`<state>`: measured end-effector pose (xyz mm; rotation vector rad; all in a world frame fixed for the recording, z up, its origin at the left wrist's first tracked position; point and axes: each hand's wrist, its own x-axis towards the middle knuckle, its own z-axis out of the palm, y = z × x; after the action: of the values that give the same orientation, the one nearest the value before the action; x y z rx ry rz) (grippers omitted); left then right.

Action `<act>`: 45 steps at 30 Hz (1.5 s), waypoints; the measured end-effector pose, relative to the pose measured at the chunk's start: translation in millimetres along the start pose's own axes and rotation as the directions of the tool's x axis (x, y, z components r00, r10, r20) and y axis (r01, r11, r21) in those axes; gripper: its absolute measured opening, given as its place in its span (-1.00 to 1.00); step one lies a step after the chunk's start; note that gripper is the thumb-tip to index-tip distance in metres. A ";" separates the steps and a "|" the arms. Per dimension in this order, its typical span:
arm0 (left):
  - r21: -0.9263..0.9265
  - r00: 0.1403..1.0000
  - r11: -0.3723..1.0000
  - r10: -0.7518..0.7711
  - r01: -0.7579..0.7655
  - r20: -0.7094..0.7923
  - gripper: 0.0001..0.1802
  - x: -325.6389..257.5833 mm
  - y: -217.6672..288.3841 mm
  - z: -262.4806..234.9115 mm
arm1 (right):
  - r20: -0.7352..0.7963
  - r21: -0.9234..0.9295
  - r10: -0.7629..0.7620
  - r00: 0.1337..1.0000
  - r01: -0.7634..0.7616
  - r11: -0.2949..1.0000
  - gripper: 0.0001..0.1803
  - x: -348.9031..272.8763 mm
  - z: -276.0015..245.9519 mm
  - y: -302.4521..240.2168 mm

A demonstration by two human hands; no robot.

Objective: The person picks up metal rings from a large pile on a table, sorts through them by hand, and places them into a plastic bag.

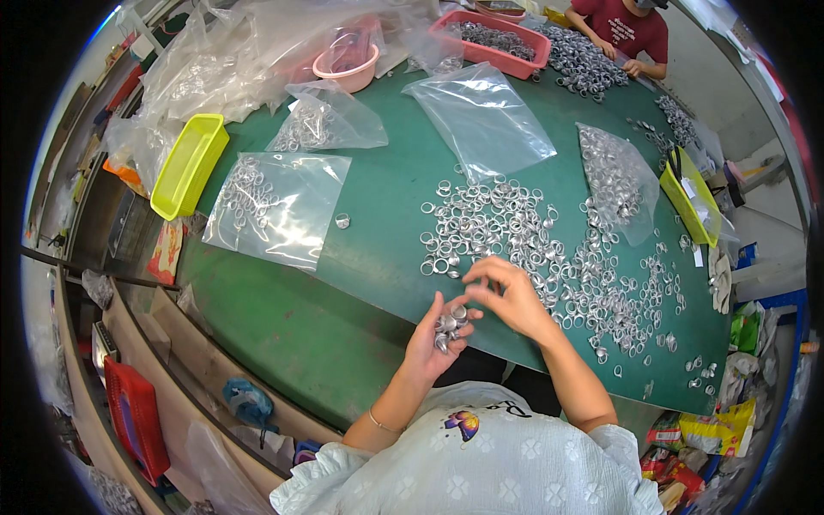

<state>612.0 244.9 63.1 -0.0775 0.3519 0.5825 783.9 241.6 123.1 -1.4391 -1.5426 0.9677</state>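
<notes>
My left hand (pixel 436 341), palm up at the near edge of the table, is closed around several silver metal rings (pixel 451 319). Just to its right, my right hand (pixel 508 299) hovers over the table edge with bent fingers apart. Nothing shows between those fingers, though their tips are a little blurred. Beyond both hands spreads a loose heap of silver rings (pixel 489 219), which continues to the right as a wider scatter (pixel 614 292). Left of the heap, one ring piece (pixel 342 221) lies alone on the green tabletop (pixel 378 184).
Clear plastic bags with rings (pixel 257 202) (pixel 305 129) (pixel 616 184) and a flat bag (pixel 481 116) lie around. Yellow baskets (pixel 190 167) (pixel 693 197) stand at both sides. Farther back are a pink tray (pixel 489 60), a pink bowl (pixel 348 73) and a co-worker (pixel 631 34).
</notes>
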 end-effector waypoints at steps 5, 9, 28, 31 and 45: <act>0.054 1.000 0.998 0.025 -0.025 0.004 -0.70 3.3 -2.6 -10.1 | -0.238 -0.484 -0.258 0.936 0.115 0.867 -0.84 30.3 20.8 33.1; 0.127 0.995 0.988 0.093 -0.087 -0.043 -0.69 1.6 -5.9 -13.0 | -0.313 -0.389 -0.209 0.926 0.076 0.918 -0.93 34.1 20.8 38.1; 0.031 0.976 0.978 0.208 -0.207 -0.069 -0.79 -7.6 -11.3 -12.3 | 0.096 0.593 0.344 0.934 -0.331 0.734 -0.86 17.6 8.4 35.2; 0.070 0.978 0.978 0.199 -0.195 -0.061 -0.81 -6.6 -10.8 -12.6 | 0.307 0.797 0.442 0.843 -0.482 0.365 -0.80 3.5 1.6 33.0; 0.225 0.955 0.942 0.277 -0.248 -0.107 -0.76 -8.0 -13.7 -3.9 | 0.138 0.560 0.386 0.912 -0.393 0.729 -0.78 39.2 28.8 13.9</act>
<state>612.2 228.5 61.8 0.1359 0.5613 0.8041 761.3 281.2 101.1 -1.3134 -0.8238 1.5440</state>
